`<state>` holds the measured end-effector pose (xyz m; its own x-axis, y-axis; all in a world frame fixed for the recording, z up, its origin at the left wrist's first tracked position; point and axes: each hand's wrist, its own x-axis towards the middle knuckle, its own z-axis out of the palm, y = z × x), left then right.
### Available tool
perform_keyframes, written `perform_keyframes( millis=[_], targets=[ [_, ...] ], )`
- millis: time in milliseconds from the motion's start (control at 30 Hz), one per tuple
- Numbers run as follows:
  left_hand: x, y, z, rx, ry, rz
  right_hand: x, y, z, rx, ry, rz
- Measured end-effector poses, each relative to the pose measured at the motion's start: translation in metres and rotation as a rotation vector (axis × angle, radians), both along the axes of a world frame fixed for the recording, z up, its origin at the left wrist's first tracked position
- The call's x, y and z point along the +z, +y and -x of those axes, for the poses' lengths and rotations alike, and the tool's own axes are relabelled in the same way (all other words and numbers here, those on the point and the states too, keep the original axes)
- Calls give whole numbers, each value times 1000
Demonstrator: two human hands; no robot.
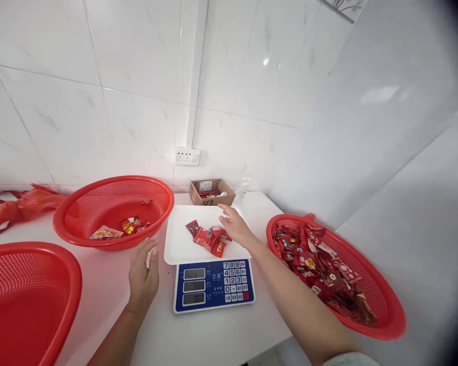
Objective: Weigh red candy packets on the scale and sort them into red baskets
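A digital scale (214,285) with a blue keypad panel and a white pan (179,251) stands in front of me. Several small red candy packets (204,238) lie in a loose group on the pan. Just over the pan's right side is my right hand (234,226), its fingers stretched out beside the packets and holding nothing I can see. My left hand (144,274) hovers left of the scale, fingers loosely bent and apart, with nothing in it. Nearest to that hand is a red basket (114,244) with a few packets (132,224) inside.
At the right, another red basket (389,325) holds a heap of red packets (309,259). A third red basket (66,284) is cut off at the left. Against the wall are a cardboard box (213,201), a clear bottle (242,187) and a red mesh bag (28,206).
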<state>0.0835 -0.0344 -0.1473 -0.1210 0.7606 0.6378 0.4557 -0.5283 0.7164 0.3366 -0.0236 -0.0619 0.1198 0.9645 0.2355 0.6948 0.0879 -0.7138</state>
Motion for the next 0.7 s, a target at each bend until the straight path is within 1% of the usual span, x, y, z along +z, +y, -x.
perform_keyframes(
  millis=[67,233,300,400,533,700],
  targets=[
    [0,1,0,2,0,-8,-3,-2,7,45,-58,38],
    [-1,1,0,-2,23,-1,-6,-20,23,207,-319,299],
    [-1,1,0,-5,29,-1,-6,-23,26,258,-374,334],
    [-2,0,0,-8,21,-9,-5,-21,26,304,-404,342],
    [-2,0,1,-4,23,-12,-5,-12,27,310,-409,300],
    [-1,0,1,6,38,5,-11,-1,36,391,-407,252]
  ],
)
